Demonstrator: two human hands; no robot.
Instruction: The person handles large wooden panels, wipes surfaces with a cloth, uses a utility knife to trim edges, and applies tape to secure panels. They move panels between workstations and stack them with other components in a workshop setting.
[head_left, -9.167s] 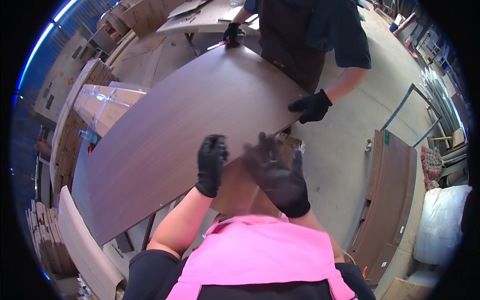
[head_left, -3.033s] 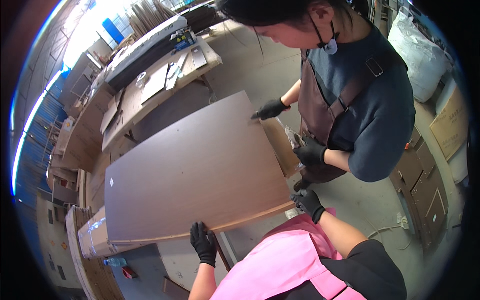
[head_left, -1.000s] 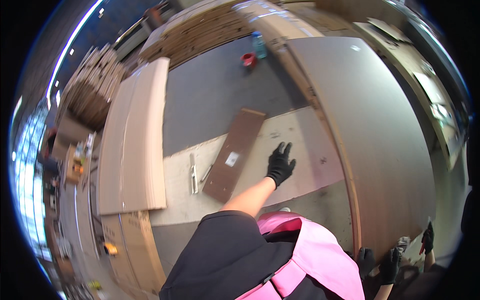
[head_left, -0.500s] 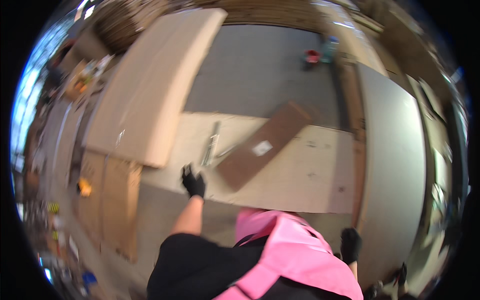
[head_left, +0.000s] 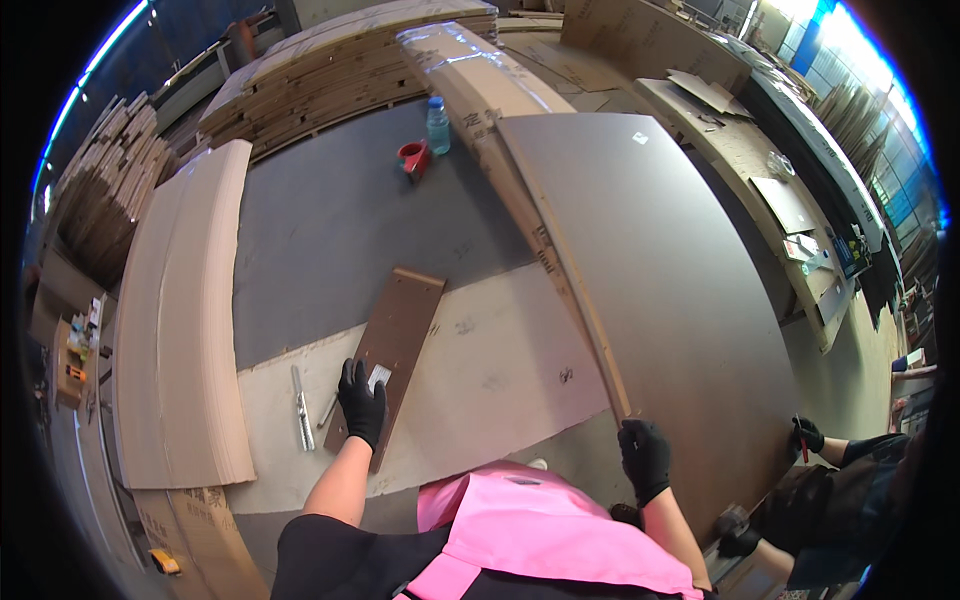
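My left hand (head_left: 362, 405), in a black glove, lies over the narrow brown board (head_left: 408, 320) with its fingers apart. The fingertips are beside a white label (head_left: 379, 377) on that board. Left of the hand, a metal rail (head_left: 302, 408) rests on the pale cardboard sheet (head_left: 500, 370), and a thin rod (head_left: 327, 410) shows between them. My right hand (head_left: 645, 460), also gloved in black, is closed at the near left corner of the large grey-brown panel (head_left: 670, 270). Whatever its fingers hold is hidden.
At right, a co-worker's gloved hand (head_left: 808, 437) holds a thin red tool, with the other hand (head_left: 738, 530) at the panel's near edge. A bottle (head_left: 438, 128) and red tape dispenser (head_left: 412, 158) stand on the dark surface. Stacked cardboard (head_left: 185, 330) borders the left.
The view has swung right, so the scene sits further left. My left hand has moved from beside the brown board onto it. My right hand has come forward to the panel's corner.
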